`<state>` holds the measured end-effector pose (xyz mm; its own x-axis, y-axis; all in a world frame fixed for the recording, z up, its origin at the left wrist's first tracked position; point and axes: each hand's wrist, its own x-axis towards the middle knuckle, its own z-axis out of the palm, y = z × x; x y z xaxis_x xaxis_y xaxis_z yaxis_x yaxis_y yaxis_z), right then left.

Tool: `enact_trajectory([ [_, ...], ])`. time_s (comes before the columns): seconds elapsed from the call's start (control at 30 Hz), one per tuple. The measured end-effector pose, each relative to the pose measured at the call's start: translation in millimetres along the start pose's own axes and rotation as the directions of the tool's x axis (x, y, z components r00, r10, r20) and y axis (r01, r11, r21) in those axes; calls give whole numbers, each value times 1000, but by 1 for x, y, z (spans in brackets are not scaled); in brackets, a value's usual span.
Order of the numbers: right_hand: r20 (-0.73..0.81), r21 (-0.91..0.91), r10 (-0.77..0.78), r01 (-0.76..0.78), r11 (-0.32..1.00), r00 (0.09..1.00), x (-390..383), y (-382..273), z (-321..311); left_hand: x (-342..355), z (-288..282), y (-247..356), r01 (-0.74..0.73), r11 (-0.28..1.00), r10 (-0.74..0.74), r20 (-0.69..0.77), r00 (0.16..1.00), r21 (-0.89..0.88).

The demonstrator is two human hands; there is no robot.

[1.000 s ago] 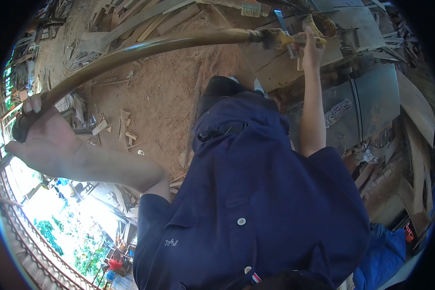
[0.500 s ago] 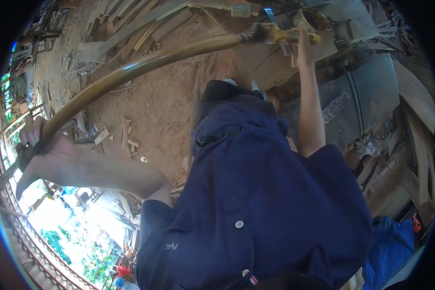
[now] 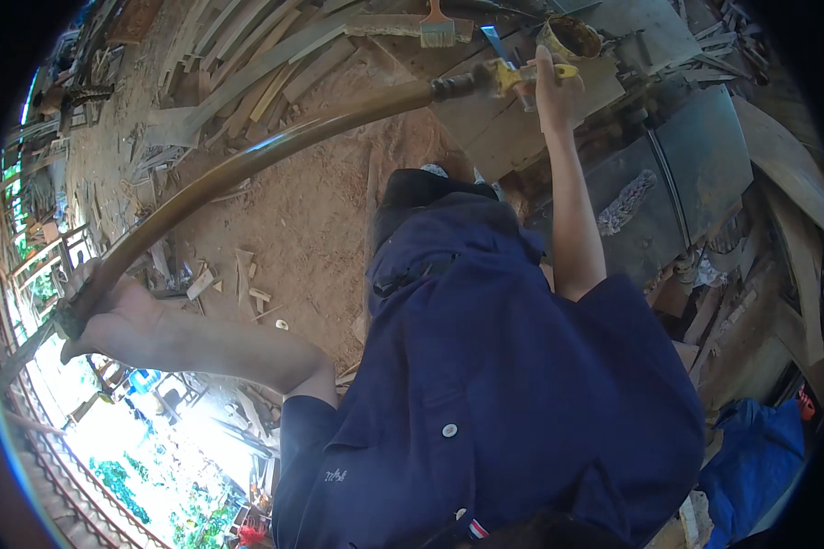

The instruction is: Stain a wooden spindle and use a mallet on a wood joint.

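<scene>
The left hand (image 3: 119, 316) wraps its grip round the curved pole (image 3: 275, 151) toward the left end; its long axis arcs over the floor (image 3: 293, 201) toward the right hand (image 3: 556, 96), which clasps a yellow-handled brush (image 3: 566, 71).

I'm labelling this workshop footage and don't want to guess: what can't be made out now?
All in the head view:
Long, curved brown pole: where it ends at left; the left hand covers it.
Small yellow-handled tool: its head is blurred; the right hand covers part.
Round, brown-stained pot: contents, lost in shadow.
</scene>
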<state>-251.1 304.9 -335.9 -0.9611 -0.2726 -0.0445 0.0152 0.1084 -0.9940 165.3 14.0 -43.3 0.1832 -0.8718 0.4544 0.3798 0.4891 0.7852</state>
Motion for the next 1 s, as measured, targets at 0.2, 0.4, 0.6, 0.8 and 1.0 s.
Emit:
enact_trajectory([
  [0.2,191,288,52,-106,952,980,2,-11,11,7,-4,6,308,897,-245,225,943,-316],
  [0.4,206,300,18,-81,950,978,4,-10,6,-3,0,-3,300,871,-257,159,953,-389],
  [0.6,-1,285,56,-53,957,998,12,14,-4,4,-2,-16,106,952,-139,-96,986,-287],
  [0.8,-16,-13,-12,12,1000,1000,13,23,-4,-3,-15,-14,33,996,-17,-192,981,77],
  [1.0,84,276,95,-114,954,992,27,45,-7,-23,2,-15,16,995,1,-180,984,95],
])
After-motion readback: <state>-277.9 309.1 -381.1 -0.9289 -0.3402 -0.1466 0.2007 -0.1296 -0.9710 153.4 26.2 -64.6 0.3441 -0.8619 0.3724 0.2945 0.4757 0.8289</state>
